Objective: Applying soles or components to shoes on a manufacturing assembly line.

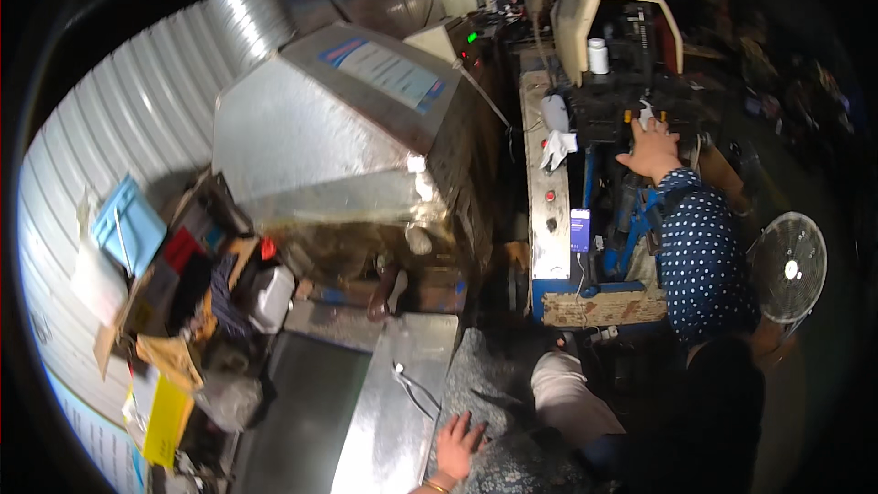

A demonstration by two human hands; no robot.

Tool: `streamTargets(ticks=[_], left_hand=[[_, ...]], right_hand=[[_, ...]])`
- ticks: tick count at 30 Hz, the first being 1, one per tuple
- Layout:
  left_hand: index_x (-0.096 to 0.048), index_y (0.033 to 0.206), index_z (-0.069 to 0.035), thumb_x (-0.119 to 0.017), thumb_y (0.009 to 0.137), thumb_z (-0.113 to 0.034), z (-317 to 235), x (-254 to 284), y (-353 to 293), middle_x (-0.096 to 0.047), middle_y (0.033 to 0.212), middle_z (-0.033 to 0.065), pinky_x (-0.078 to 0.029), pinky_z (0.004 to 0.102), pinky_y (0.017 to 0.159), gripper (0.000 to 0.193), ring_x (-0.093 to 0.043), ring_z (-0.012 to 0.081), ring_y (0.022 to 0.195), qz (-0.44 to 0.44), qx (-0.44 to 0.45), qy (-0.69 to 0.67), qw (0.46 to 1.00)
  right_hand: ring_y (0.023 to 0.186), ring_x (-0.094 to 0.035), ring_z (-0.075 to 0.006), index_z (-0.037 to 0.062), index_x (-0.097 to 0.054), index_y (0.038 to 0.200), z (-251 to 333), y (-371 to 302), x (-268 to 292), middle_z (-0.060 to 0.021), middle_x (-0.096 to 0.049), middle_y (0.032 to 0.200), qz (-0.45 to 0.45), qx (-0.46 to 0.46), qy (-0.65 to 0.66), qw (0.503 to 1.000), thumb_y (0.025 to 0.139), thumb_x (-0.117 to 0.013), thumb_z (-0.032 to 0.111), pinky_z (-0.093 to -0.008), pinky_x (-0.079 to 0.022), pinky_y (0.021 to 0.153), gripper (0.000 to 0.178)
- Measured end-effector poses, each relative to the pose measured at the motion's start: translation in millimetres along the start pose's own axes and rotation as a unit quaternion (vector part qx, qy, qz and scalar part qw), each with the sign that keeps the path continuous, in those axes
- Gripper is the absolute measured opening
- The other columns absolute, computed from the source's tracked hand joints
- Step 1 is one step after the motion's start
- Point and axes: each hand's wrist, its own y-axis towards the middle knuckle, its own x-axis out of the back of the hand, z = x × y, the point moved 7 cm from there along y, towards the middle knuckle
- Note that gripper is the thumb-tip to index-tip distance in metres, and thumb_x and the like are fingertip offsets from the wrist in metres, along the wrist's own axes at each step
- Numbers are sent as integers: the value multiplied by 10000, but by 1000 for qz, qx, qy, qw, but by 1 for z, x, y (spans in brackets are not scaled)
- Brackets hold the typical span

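My right hand point(653, 151), in a dotted navy sleeve, reaches forward over the dark bench of the machine. Its fingers are spread beside a small white piece point(647, 114) that lies between two yellow fittings; whether the fingertips touch it I cannot tell. My left hand point(457, 446) is low at the front, fingers apart and holding nothing. It lies against or just over a grey patterned cloth point(489, 389) at my lap. To its left, metal pliers point(416, 389) rest on a shiny metal table point(384, 439).
A metal hood point(329, 128) with a duct stands left of centre, above a dark conveyor belt point(302, 402). The control panel point(550, 247) has red buttons, a phone point(580, 230) and a crumpled white cloth point(558, 150). A fan point(791, 268) stands right; a cluttered shelf point(183, 274) is left.
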Motion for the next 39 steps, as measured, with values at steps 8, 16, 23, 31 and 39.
streamTargets(ticks=[8, 16, 23, 31, 39], left_hand=[[-644, 1268, -121, -641, 886, -261, -13, 3, 2, -484, 1403, 253, -416, 565, 994, 407, -444, 480, 1255, 12, -24, 34, 999], [-647, 1265, -136, -691, 835, -142, -12, 1, 2, -547, 1302, 217, -463, 563, 942, 432, -493, 464, 1190, -15, -57, 72, 996], [-642, 1282, -147, -702, 851, -202, -20, 11, 0, -524, 1344, 241, -452, 556, 966, 439, -484, 476, 1199, -16, -55, 45, 997], [-726, 1153, -187, -756, 765, -373, -5, 0, -1, -545, 1380, 178, -383, 516, 1055, 431, -471, 439, 1266, -23, -9, -66, 998], [-562, 1360, -18, -529, 1012, -453, 30, 66, 103, -616, 1323, 119, -400, 353, 1068, 558, -550, 196, 1232, -39, 171, -536, 826]], right_hand=[[1347, -422, -412, 165, -453, 1470, -41, 24, -12, -201, -426, 1491, 42, -111, 199, 973, 718, -706, 461, -470, -395, 1088, 847], [1199, -510, -419, 159, -524, 1401, -46, -4, -20, -171, -497, 1366, -34, -60, 233, 970, 686, -722, 384, -419, -447, 1025, 775], [1197, -497, -430, 168, -479, 1433, -42, -42, -18, -180, -439, 1409, -12, -49, 209, 977, 650, -758, 325, -451, -474, 991, 846], [1235, -438, -486, 177, -541, 1384, -57, -157, -15, -133, -312, 1566, -159, 27, 329, 930, 635, -736, 207, -486, -432, 1049, 775], [1364, -397, -479, 39, -515, 1347, 96, -369, -8, -319, -294, 1529, -183, 313, 560, 745, 587, -885, 215, -513, -353, 1116, 864]])
